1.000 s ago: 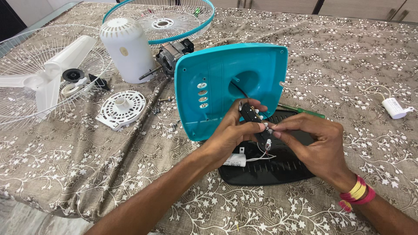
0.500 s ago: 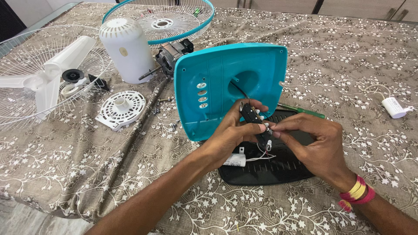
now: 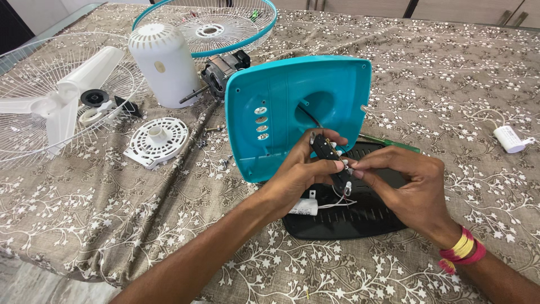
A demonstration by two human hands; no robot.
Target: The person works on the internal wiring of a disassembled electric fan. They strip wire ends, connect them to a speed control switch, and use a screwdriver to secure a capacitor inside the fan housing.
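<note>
Left hand (image 3: 301, 174) and right hand (image 3: 408, 186) both pinching black switch block (image 3: 329, 155) above black base plate (image 3: 349, 217), before upturned teal fan housing (image 3: 281, 107).

Both hands, left (image 3: 301, 177) and right (image 3: 413, 188), pinch a black switch block (image 3: 326, 151) before a teal fan base (image 3: 298, 112).
</note>
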